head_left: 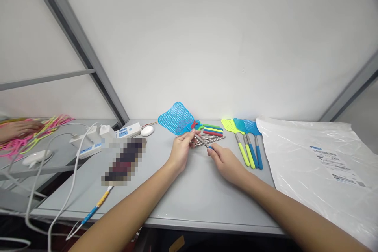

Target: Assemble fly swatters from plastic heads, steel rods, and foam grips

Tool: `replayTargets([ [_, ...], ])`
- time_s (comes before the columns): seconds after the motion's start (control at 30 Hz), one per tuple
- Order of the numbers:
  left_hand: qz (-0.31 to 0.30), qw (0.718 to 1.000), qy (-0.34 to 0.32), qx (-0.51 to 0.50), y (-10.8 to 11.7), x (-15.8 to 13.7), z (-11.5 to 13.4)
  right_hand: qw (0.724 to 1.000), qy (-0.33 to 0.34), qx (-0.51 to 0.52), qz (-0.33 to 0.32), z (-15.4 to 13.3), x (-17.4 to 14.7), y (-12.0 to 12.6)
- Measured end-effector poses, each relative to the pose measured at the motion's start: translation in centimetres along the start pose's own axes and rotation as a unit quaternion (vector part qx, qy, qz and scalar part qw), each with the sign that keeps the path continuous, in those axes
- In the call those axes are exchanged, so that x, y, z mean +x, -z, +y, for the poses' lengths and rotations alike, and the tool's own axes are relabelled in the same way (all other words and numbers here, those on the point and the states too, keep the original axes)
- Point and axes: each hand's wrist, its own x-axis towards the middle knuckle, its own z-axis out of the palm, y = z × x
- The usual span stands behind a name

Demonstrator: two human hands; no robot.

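Swatter head (175, 117) extends beyond left hand (180, 149), which pinches its shaft (202, 141); right hand (228, 163) grips its handle end (210, 148), straight alignment seeming advisable.

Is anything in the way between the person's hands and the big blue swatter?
Nothing visible is in the way: the left hand and right hand are both on the blue swatter. The metal rods lie just beyond the hands, not in between.
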Motion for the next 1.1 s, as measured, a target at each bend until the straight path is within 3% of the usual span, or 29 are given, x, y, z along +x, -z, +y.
replayTargets([
  [0.57, 0.044, 0.998, -0.027, -0.035, 0.2, 0.4, 1.1, 0.999, 0.001, -0.049, 0.002, -0.4, 0.3, 0.5],
  [0.83, -0.034, 0.998, 0.045, -0.006, 0.3, 0.4, -0.4, 0.998, -0.011, -0.067, 0.01, 1.0, -0.2, 0.7],
  [1.1, -0.103, 0.991, 0.081, 0.038, -0.7, -1.0, -0.3, 0.999, 0.007, -0.05, 0.012, 0.3, -0.1, 0.7],
])
